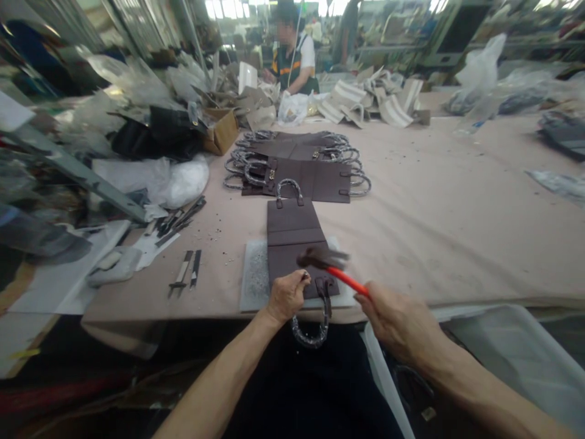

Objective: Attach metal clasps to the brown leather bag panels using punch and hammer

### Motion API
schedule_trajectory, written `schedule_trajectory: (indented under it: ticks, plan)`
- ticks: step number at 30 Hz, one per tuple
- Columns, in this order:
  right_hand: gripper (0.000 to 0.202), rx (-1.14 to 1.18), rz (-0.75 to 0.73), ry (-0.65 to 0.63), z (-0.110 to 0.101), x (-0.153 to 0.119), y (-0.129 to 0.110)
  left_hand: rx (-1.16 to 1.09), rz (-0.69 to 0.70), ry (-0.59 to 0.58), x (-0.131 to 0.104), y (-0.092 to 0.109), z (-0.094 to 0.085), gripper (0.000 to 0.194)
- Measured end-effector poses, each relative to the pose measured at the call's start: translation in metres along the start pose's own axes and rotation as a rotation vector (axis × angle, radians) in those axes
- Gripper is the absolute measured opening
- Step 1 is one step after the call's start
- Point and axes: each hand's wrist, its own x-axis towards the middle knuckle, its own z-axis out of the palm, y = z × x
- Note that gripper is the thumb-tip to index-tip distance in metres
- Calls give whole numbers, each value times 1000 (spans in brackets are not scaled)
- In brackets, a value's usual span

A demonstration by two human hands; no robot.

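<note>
White light glared from windows (231,8) beyond the far side of the worktop (434,213), washed out overhead. The worktop itself was softly lit, with faint shadows, while below its near left edge it was dark. Above the worktop's near part, blur smeared the hammer head (314,257). Toward the worktop's outer ends, shapes looked stretched and hazy.

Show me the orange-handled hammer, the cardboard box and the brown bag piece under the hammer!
Orange-handled hammer (346,280): head view, on its handle.
Cardboard box (223,135): head view, side wall.
Brown bag piece (295,238): head view, band across its middle.
</note>
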Motion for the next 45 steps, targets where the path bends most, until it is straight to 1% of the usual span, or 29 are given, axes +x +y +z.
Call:
schedule_trajectory:
  ticks: [2, 3, 4, 6, 7, 8, 9, 11, 12, 13, 17, 20, 22, 24, 26, 28, 29, 31, 32, 33, 34, 35, 37, 38, 39, 40, 41, 43, 45]
  plan:
    - [35, -63, -46, -64, -5, 0, -4, 7, -1, -3, 0, 0, 0, 14]
    - [34, -71, -47, -42, -9, 1, -6, 9, -4, -6, 0, 0, 0, 14]
    - [32, -65, -36, 26, -12, 1, -9, 8, -11, -10, 0, 0, -1, 13]
    - [29, -41, -7, 220, -15, 0, -14, 6, -30, -16, 0, 0, -1, 13]
    - [28, -35, -9, 273, -15, -2, -15, 8, -36, -20, 0, 0, -1, 14]
    - [29, -39, -24, 266, -13, -4, -15, 13, -38, -25, 0, 0, -2, 14]
    - [31, -53, -48, 194, -11, -7, -14, 22, -35, -27, 0, 0, -2, 15]
    - [34, -99, -64, -36, -6, -10, -6, 47, -18, -26, 0, 0, -2, 14]
    - [34, -120, -31, -129, -5, -11, 0, 56, -6, -22, 0, 0, -2, 14]
    - [33, -136, 27, -182, -3, -11, 7, 60, 1, -18, 0, 0, -1, 14]
    - [34, -74, 294, -240, 10, -5, 47, 46, 12, -10, -1, -1, 1, 13]
    - [37, -20, 456, -287, 35, 0, 86, 37, 22, -18, 0, 0, 0, 13]
    - [37, -70, 534, -279, 54, 3, 108, 31, 21, -28, 1, 1, -1, 13]
    - [32, -135, 521, -209, 69, 7, 118, 31, 10, -37, 2, 4, -3, 13]
    - [34, -159, 393, -62, 82, 11, 112, 37, -7, -42, 3, 6, -4, 14]
    - [42, -114, 196, 82, 93, 14, 93, 36, -22, -46, 2, 8, -5, 14]
    - [43, -67, 101, 113, 100, 15, 80, 31, -30, -49, 2, 8, -5, 15]
    - [41, 21, -42, 76, 114, 14, 53, 10, -55, -61, 1, 10, -4, 16]
    - [41, 34, -79, 41, 121, 13, 41, -12, -83, -68, 2, 11, -4, 15]
    - [41, 28, -90, 11, 127, 11, 32, -56, -134, -60, 3, 12, -4, 15]
    - [42, 13, -83, -6, 133, 9, 24, -128, -210, -16, 6, 13, -6, 16]
    - [43, -3, -65, -13, 137, 8, 19, -227, -303, 71, 11, 13, -9, 19]
    - [45, -15, -29, -16, 141, 5, 16, -439, -482, 330, 25, 11, -21, 27]
    - [44, -9, -24, -18, 142, 4, 16, -509, -540, 456, 33, 8, -31, 31]
    - [44, -2, -26, -19, 141, 4, 17, -523, -568, 544, 41, 3, -42, 33]
    - [44, 5, -29, -18, 141, 4, 18, -474, -580, 567, 48, -3, -55, 34]
    - [44, 14, -30, -16, 140, 4, 19, -372, -591, 550, 53, -10, -69, 33]
    - [43, 45, -26, -10, 138, 4, 21, -67, -616, 436, 58, -26, -96, 30]
    - [39, 95, -14, 4, 137, 6, 23, 282, -629, 303, 54, -42, -119, 27]
